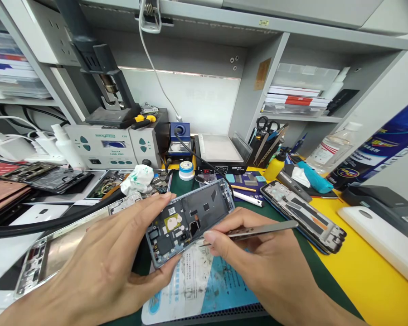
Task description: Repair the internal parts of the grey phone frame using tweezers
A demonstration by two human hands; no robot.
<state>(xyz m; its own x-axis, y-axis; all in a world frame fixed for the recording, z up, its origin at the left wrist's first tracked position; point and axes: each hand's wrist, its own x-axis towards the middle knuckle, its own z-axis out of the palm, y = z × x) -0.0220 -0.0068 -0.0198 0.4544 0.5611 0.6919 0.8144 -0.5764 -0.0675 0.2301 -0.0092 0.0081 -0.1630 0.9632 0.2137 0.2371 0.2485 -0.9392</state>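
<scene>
The left hand (112, 249) hides one end of the phone frame (209, 206), so what lies under its palm cannot be made out; its thumb is on the lower edge and its fingers on the upper, parted by the width of the frame they grip. The right hand (265, 258) is closed in a pinch on one pair of tweezers (275, 227). Their thin tips come to the frame's lower edge, between the two hands, but whether they touch it cannot be told. Both wrists are cut off by the bottom of the view. The small parts inside the frame are too fine to count.

Beneath the frame and partly behind the right hand lies one printed sheet (221, 290), its blurred lettering unreadable. One long metal panel (66, 249) runs under the left hand, which covers much of it. Beyond the left hand's fingers sit one crumpled white wad (138, 179) and one round tub (186, 171); one white pen (248, 198) lies just beyond the right hand. To that hand's right, on the worktop (321, 269), is one second phone body (302, 215); farther right stands one spray can (370, 147), cut off by the picture's edge.
</scene>
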